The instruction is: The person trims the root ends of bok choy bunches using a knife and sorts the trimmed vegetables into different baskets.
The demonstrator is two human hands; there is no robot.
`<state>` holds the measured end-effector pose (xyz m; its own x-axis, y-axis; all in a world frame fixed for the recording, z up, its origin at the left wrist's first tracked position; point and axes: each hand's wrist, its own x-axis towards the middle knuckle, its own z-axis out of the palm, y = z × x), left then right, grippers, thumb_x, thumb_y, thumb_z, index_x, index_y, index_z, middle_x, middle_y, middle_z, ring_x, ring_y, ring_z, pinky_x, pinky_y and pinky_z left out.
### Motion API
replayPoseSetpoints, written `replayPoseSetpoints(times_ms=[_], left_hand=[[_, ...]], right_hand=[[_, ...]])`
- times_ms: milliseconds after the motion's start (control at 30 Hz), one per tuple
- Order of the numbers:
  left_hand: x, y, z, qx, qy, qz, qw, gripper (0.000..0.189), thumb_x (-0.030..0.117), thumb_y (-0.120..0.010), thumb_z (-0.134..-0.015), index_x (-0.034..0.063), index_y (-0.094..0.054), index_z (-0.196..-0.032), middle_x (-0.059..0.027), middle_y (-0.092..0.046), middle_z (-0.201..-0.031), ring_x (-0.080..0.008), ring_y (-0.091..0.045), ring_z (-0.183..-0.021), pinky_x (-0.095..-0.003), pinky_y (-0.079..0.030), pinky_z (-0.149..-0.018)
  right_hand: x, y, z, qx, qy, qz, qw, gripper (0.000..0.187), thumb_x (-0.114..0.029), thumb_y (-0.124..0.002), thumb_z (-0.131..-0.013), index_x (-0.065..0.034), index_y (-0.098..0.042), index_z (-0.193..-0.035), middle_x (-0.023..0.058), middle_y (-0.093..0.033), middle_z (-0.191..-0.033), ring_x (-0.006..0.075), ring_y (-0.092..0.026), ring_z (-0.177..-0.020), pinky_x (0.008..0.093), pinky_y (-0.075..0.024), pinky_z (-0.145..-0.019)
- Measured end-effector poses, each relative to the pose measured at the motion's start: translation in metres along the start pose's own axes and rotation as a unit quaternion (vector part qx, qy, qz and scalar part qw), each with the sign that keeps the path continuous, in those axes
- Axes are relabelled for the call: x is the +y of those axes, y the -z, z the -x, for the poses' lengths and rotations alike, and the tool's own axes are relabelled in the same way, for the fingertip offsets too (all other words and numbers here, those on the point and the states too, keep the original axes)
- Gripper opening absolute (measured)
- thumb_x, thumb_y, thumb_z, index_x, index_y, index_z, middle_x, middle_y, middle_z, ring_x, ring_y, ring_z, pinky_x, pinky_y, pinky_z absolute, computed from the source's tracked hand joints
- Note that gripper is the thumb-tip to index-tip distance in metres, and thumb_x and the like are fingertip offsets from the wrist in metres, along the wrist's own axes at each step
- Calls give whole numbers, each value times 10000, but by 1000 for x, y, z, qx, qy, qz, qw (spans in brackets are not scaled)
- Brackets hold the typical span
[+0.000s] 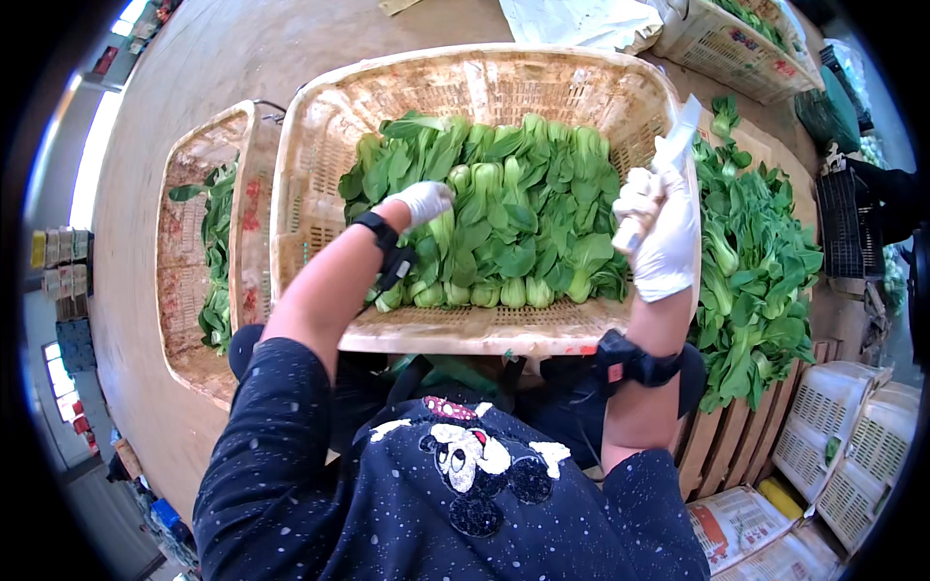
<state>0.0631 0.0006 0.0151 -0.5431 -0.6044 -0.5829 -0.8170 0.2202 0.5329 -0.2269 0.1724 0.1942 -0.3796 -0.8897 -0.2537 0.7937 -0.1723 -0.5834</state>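
Note:
A large plastic basket (465, 343) stands before me with rows of green bok choy (508, 218) packed in it. My left hand (425, 203), in a white glove, is over the left part of the rows, its fingers curled at a bok choy; whether it grips one I cannot tell. At the basket's right wall is my right hand (657, 225), gloved too, closed around the handle of a knife (681, 134) whose wide blade points up and away from me. Loose bok choy (755, 290) lies heaped to the right of the basket.
To the left stands another plastic basket (196, 254) with some greens along its right side. A filled crate (741, 51) is at the back right, near a white sheet (581, 22). Wooden slats (734, 450) lie under the heap, and white crates (828, 421) stand at the lower right.

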Motion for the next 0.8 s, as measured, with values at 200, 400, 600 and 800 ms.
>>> replayPoseSetpoints(times_ms=[200, 400, 600, 800], left_hand=[[29, -56, -31, -20, 182, -348, 919, 516, 302, -649, -758, 179, -538, -1246, -102, -404, -1351, -294, -396, -1266, -464, -435, -946], [62, -56, -8, 48, 234, -341, 909, 662, 403, -683, -731, 226, -473, -1333, -120, -414, -1303, -338, -438, -1189, -451, -450, -927], [45, -57, -29, 11, 285, -194, 939, 687, 394, -680, -722, 140, -459, -1321, -211, -485, -1308, -308, -490, -1211, -359, -433, -974], [34, -86, -27, 270, 269, -3, 924, 548, 391, -747, -687, 135, -535, -1122, -188, -560, -1095, -297, -555, -1057, -390, -474, -878]], right_hand=[[-10, 11, 4, 51, 17, 33, 998, 537, -28, -487, -871, -52, -328, -1384, 180, -504, -1200, 145, -561, -730, 247, -508, -614], [-15, 1, 10, 44, 23, 74, 996, 470, -161, -427, -970, -199, -313, -1425, 174, -561, -1219, 101, -547, -707, 198, -482, -513], [-4, 2, 8, 33, 15, 110, 993, 488, -146, -454, -949, -177, -324, -1418, 149, -600, -1145, 77, -511, -656, 156, -426, -426], [-12, 3, 7, 46, 50, 98, 993, 424, -111, -441, -945, -152, -382, -1363, 129, -641, -1038, 65, -514, -635, 159, -381, -390]])
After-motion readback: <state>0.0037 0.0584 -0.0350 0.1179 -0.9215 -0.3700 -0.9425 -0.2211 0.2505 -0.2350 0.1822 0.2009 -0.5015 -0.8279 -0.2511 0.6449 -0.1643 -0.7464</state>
